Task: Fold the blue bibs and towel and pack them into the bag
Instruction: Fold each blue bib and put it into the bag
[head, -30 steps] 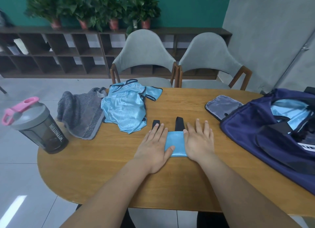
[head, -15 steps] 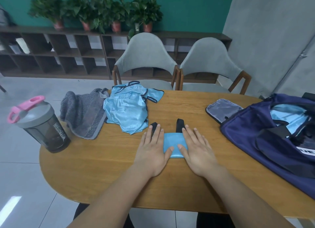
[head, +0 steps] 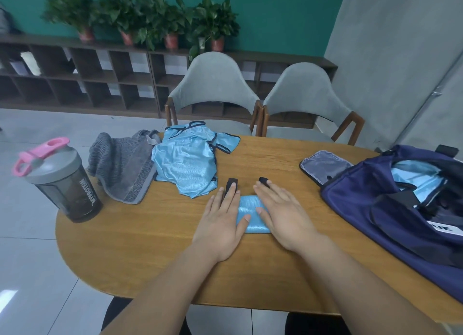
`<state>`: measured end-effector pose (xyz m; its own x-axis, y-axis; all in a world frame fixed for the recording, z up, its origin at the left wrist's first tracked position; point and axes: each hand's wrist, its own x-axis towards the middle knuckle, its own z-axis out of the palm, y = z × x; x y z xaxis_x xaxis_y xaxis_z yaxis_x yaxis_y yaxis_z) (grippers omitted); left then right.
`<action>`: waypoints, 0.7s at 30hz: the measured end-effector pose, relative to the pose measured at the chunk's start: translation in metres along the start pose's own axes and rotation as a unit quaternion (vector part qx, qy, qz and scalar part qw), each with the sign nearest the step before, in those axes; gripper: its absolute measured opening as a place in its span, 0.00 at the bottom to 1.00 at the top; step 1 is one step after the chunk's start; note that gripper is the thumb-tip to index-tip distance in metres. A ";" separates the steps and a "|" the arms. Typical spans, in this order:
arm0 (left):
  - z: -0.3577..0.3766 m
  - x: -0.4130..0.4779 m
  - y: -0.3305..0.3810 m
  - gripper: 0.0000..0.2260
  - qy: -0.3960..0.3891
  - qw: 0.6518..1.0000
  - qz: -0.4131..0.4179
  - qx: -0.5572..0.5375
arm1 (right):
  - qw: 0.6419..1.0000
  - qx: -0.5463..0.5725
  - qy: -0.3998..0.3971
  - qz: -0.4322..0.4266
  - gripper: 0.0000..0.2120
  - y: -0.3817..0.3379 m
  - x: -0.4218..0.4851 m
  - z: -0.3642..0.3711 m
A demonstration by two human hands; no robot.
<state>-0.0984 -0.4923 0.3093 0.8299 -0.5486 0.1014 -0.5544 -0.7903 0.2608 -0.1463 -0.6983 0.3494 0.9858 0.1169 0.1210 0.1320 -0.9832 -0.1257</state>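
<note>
On the wooden table (head: pixel 140 237) we find the open navy duffel bag (head: pixel 390 209) at the right. At far left lies the grey towel (head: pixel 125 167), with the unfolded blue bib (head: pixel 188 164) just beside it. Our left hand (head: pixel 220 222) and right hand (head: pixel 285 214) press flat, fingers straight, on the folded blue bib (head: pixel 251 214) at centre.

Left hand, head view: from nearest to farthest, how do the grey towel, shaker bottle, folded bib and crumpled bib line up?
1. The folded bib, touching the left hand, on its right.
2. The crumpled bib, just beyond the hand, slightly left.
3. The grey towel, farther left.
4. The shaker bottle, at the table's left edge.
</note>
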 end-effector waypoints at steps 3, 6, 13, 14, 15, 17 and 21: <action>0.000 0.003 0.000 0.34 -0.018 1.000 -0.013 -0.002 | 0.997 0.038 -0.052 -0.033 0.22 -0.001 0.021 -0.007; 0.001 0.002 0.000 0.33 -0.006 1.000 -0.018 -0.011 | 0.996 0.032 -0.079 -0.030 0.20 0.008 0.034 -0.007; 0.000 0.001 -0.005 0.30 0.074 0.994 -0.051 -0.061 | 0.998 -0.022 -0.050 -0.009 0.16 0.017 0.037 -0.014; 0.001 0.001 -0.006 0.29 0.087 0.993 -0.058 -0.063 | 0.999 -0.014 -0.039 -0.002 0.15 0.017 0.034 -0.011; 0.002 0.001 -0.006 0.28 0.102 0.991 -0.064 -0.062 | 1.000 0.000 -0.023 0.007 0.14 0.016 0.029 -0.007; 0.003 0.001 -0.007 0.26 0.141 0.986 -0.073 -0.056 | 0.999 0.026 0.012 0.039 0.12 0.013 0.021 0.003; 0.002 0.003 -0.009 0.20 0.206 0.965 -0.147 -0.071 | 0.987 0.051 0.080 0.133 0.12 0.003 0.010 0.023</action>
<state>-0.0910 -0.4871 0.3049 0.9208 -0.1293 0.3681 -0.3017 -0.8340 0.4619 -0.1339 -0.6972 0.3280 0.9590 -0.1743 0.2236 -0.1103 -0.9559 -0.2721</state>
